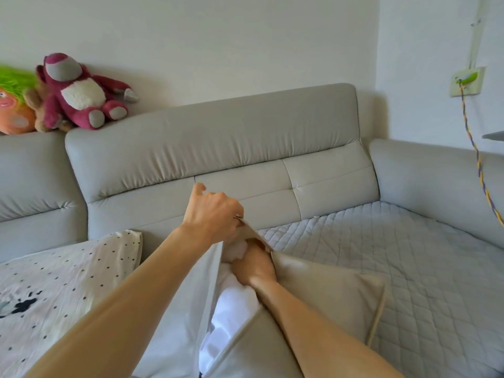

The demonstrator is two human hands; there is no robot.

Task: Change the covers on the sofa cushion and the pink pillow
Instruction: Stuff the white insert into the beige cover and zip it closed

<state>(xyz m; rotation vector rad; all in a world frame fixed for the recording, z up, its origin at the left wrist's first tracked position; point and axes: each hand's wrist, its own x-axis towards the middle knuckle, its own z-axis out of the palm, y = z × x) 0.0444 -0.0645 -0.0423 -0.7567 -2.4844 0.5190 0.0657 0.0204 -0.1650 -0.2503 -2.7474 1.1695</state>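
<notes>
The left hand (215, 214) is pinching the beige cover (327, 290) open on the sofa (218, 137), while the right hand (255, 266) is gripping the white cushion insert (234, 309) inside (fingers partly hidden). Pulling steadily along the opening should be easing it free.

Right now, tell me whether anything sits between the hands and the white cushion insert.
Nothing visible does. The left hand holds the beige cover open at its edge, and the right hand is already inside the opening, pressed against the white insert.
</notes>
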